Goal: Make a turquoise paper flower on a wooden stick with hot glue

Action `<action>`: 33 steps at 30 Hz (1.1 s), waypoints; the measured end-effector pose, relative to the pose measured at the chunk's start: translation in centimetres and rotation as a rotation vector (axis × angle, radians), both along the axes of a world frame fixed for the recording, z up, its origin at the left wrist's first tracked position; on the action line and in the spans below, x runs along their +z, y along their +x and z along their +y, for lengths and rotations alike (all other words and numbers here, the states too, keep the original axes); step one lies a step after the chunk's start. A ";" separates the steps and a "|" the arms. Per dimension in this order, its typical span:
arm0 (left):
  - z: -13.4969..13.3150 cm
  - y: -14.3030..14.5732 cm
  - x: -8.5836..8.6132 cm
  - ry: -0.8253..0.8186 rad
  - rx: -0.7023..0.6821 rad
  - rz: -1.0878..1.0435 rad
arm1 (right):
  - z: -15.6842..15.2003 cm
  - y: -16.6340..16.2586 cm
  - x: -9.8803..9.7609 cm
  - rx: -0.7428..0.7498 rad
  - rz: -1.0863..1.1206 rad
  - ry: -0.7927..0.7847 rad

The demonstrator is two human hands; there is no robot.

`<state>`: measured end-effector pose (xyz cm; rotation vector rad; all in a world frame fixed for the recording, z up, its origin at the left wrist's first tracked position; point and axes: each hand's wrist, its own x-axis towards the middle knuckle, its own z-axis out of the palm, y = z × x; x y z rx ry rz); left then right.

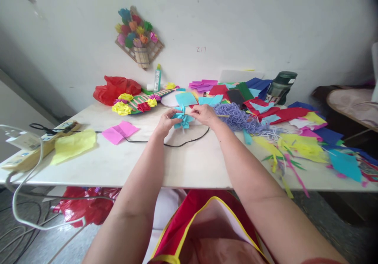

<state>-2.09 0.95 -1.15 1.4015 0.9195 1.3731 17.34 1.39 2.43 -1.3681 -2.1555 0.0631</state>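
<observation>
A light-blue paper flower with folded petals is held just above the middle of the table. My left hand pinches its left side between thumb and fingers. From the right, my right hand is closed on a thin wooden stick, whose tail pokes out past the wrist. The stick's other end reaches the flower's centre; its tip is hard to make out. Behind the hands lie light-blue paper pieces. Close to my right wrist is a heap of purple yarn.
A black cord crosses the white table. Pink paper, yellow paper and a power strip are leftward. A flower-decorated craft piece and glue tube stand behind. Coloured scraps and a dark bottle are rightward.
</observation>
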 end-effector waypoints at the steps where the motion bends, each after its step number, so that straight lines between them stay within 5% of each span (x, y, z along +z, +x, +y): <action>1: 0.0 0.0 0.0 0.002 0.000 -0.003 | 0.0 0.1 0.1 0.001 -0.005 -0.003; 33: 0.4 0.1 -0.3 0.024 0.107 -0.053 | -2.0 -1.6 1.6 -0.065 -0.326 -0.020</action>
